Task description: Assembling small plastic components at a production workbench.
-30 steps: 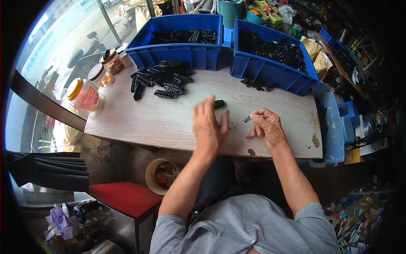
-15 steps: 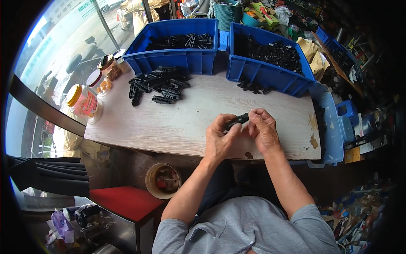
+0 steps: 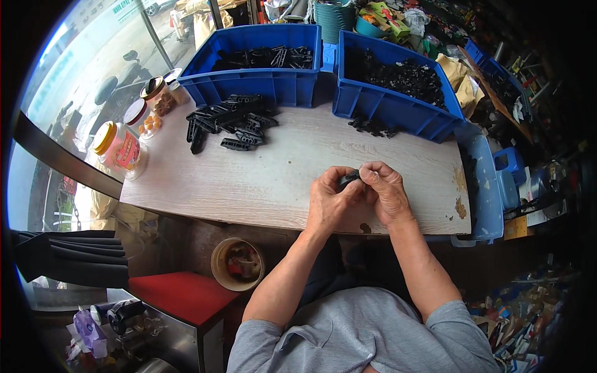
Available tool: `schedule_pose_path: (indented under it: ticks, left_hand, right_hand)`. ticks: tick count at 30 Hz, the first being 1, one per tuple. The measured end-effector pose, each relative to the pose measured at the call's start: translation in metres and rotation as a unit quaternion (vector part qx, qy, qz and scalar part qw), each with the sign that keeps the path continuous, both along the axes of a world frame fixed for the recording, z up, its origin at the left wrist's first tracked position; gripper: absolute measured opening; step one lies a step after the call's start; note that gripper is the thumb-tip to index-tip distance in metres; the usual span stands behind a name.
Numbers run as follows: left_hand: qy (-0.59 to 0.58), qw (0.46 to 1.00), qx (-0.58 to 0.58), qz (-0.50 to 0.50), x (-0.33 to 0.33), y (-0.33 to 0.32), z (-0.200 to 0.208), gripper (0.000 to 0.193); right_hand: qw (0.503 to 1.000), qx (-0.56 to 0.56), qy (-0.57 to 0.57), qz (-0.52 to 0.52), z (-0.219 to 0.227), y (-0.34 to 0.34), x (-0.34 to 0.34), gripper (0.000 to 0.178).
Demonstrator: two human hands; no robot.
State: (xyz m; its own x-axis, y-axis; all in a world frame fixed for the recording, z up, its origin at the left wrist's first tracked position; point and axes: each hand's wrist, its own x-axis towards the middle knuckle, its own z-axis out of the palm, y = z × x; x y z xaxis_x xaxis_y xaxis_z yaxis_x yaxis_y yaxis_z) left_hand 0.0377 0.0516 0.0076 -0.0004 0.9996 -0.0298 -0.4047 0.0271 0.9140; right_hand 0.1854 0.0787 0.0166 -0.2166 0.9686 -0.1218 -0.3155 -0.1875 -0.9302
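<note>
Just above the table's near edge, my left hand (image 3: 331, 194) is closed round a black plastic part (image 3: 349, 178), most of it covered by the fingers. My right hand (image 3: 387, 191) meets it from the right, thumb and fingertips pinched at the part's end. Whether a second small piece sits in that pinch is hidden. Farther off to the left lies a pile of long black plastic parts (image 3: 225, 121) with slotted sides. A small heap of little black pieces (image 3: 372, 127) rests before the right-hand bin.
Two blue bins stand at the back: the left bin (image 3: 255, 81) holds long black parts, the right bin (image 3: 392, 102) small black pieces. Jars (image 3: 124, 149) line the table's (image 3: 217, 186) left side. A bucket (image 3: 217, 264) and red-topped cabinet (image 3: 174, 295) are below left; a pale-blue tub (image 3: 491, 205) adjoins the right edge.
My hands have drawn closer together at the black part, and the part has turned so less of it shows. My left hand has shifted slightly right.
</note>
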Motion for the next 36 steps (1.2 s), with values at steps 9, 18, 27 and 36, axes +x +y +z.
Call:
schedule_pose_path:
  ticks: [9,18,27,36]
  left_hand:
    - [-0.03,0.997,-0.056,0.042,0.0,0.0,0.015,0.019]
    - [-0.061,0.994,-0.064,0.063,-0.005,-0.003,0.011,0.012]
    - [-0.07,0.997,-0.025,-0.014,-0.014,-0.009,0.001,0.015]
    - [0.717,0.598,0.194,0.3,-0.159,0.017,0.01,0.037]
  right_hand:
    - [0.999,-0.02,0.021,-0.021,0.002,0.0,-0.004,0.013]
    - [0.991,0.0,-0.132,0.034,0.017,-0.003,-0.011,0.025]
    - [0.992,0.051,-0.11,-0.017,0.003,-0.008,-0.011,0.028]
    - [0.97,-0.058,-0.014,-0.236,0.013,0.015,0.083,0.036]
